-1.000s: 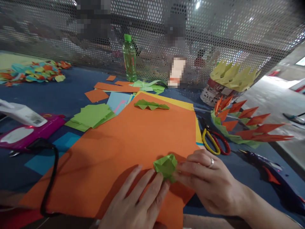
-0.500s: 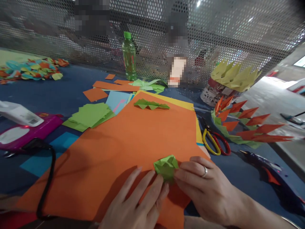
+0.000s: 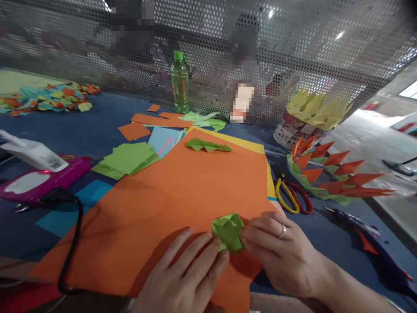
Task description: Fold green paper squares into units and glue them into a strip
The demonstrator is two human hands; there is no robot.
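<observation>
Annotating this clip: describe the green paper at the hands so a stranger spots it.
Start at the large orange paper. Toward its near right, between the left hand and right hand, sits a small folded green paper. It is compact and faceted, unlike the long zigzag green piece farther back.

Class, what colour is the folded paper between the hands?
Green; the folded paper shows in the head view, the only one.
</observation>
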